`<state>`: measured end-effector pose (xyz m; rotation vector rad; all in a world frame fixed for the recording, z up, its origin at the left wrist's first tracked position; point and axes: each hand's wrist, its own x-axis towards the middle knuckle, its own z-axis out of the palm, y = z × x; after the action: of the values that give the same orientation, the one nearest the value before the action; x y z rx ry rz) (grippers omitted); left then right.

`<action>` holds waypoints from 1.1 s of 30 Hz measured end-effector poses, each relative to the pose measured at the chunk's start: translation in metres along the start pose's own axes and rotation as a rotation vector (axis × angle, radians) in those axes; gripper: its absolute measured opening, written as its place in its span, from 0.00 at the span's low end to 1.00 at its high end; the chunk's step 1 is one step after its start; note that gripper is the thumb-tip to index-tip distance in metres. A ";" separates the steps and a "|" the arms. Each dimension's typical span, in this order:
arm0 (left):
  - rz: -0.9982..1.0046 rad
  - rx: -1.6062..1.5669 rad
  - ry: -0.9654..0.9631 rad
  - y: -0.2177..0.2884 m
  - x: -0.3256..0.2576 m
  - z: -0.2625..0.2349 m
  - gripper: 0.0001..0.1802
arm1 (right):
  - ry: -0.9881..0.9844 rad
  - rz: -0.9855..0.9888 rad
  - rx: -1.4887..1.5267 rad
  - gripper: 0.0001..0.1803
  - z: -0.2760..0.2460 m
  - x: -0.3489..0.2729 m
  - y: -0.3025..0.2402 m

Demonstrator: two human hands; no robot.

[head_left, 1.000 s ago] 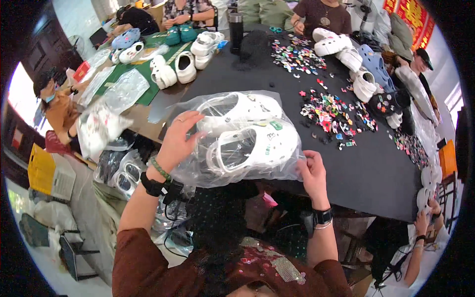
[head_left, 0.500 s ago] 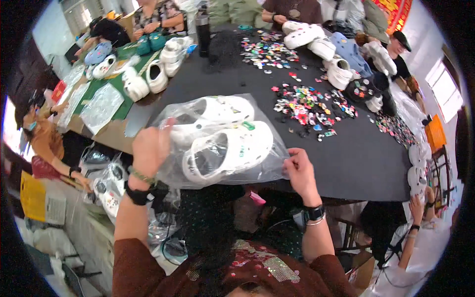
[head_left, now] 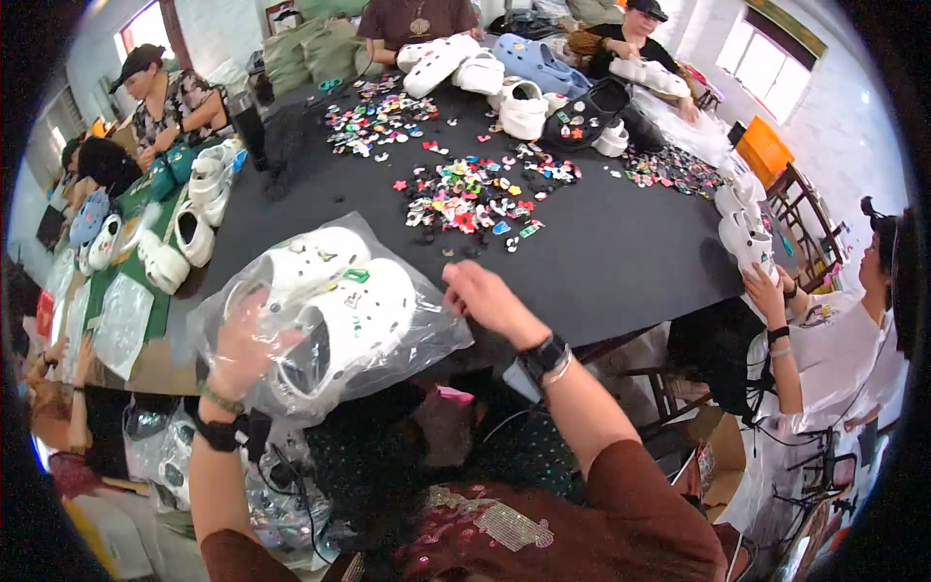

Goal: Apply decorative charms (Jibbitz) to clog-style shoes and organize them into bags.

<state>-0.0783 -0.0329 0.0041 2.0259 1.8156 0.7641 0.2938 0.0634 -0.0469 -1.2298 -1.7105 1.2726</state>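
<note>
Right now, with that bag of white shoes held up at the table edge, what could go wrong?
The left hand seems to carry the clear plastic bag of white clogs mostly alone; the right hand is only at its corner, so the bag might slip or tip. It hangs over the edge of the black table, so a drop would likely land on the bagged shoes on the floor. A swing forward could scatter the small colourful charms.

My left hand (head_left: 244,341) is raised with fingers curled in a grip, wrist bent. My right hand (head_left: 490,301) reaches forward, palm down, fingers loosely bent.
</note>
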 end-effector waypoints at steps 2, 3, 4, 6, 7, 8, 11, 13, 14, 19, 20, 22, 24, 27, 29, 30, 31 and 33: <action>-0.009 0.118 -0.046 0.016 0.005 0.004 0.35 | -0.084 0.139 0.075 0.29 -0.003 0.020 -0.006; 0.061 0.148 0.010 0.025 0.007 0.006 0.33 | -0.121 0.205 0.074 0.31 -0.002 0.028 -0.011; 0.132 0.183 0.066 0.033 0.010 0.006 0.30 | -0.134 0.221 0.067 0.33 0.000 0.038 -0.012; 0.065 0.096 0.022 0.030 0.021 0.012 0.25 | -0.180 0.251 -0.010 0.34 0.009 0.054 -0.016; 0.019 -0.006 -0.027 0.028 0.021 0.016 0.20 | -0.210 0.253 -0.055 0.34 0.012 0.059 -0.020; 0.135 -0.065 0.044 0.029 0.019 0.023 0.17 | -0.219 0.213 -0.181 0.34 0.015 0.070 -0.012; 0.253 0.088 0.129 0.040 0.004 0.029 0.15 | -0.302 0.163 -0.164 0.34 0.024 0.060 -0.029; 0.300 0.196 0.192 0.033 -0.006 0.029 0.17 | -0.303 0.025 -0.213 0.29 0.025 0.057 -0.022; 0.288 0.200 0.196 0.035 -0.009 0.025 0.17 | -0.288 -0.107 -0.269 0.24 0.023 0.056 -0.020; 0.311 0.374 -0.056 0.044 -0.023 -0.004 0.18 | 0.074 -0.176 -0.232 0.14 0.010 0.042 -0.009; 0.340 0.369 -0.018 0.042 -0.025 -0.005 0.21 | 0.222 -0.214 -0.216 0.13 -0.001 0.046 0.001; 0.388 0.370 0.069 0.035 -0.030 -0.006 0.17 | 0.407 -0.312 -0.157 0.13 -0.038 0.054 0.018; 0.400 0.329 0.048 0.043 -0.034 -0.016 0.13 | 0.566 -0.243 -0.096 0.13 -0.080 0.053 0.024; 0.274 0.370 0.032 0.038 -0.044 -0.024 0.13 | 0.704 -0.220 0.241 0.13 -0.143 0.029 0.018; 0.219 0.364 0.048 0.032 -0.044 -0.024 0.13 | 0.840 -0.287 0.316 0.13 -0.178 0.011 0.021; 0.185 0.363 0.100 0.026 -0.045 -0.022 0.14 | 0.859 -0.285 0.402 0.14 -0.186 0.002 0.014; 0.173 0.352 0.154 0.025 -0.040 -0.022 0.14 | 0.922 -0.372 0.322 0.16 -0.212 -0.007 0.022; 0.134 0.327 0.190 0.031 -0.034 -0.017 0.15 | 1.107 -0.374 -1.060 0.22 -0.251 -0.036 0.028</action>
<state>-0.0652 -0.0729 0.0293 2.3728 2.0384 0.7596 0.5389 0.1126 0.0025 -1.5635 -1.5223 -0.6507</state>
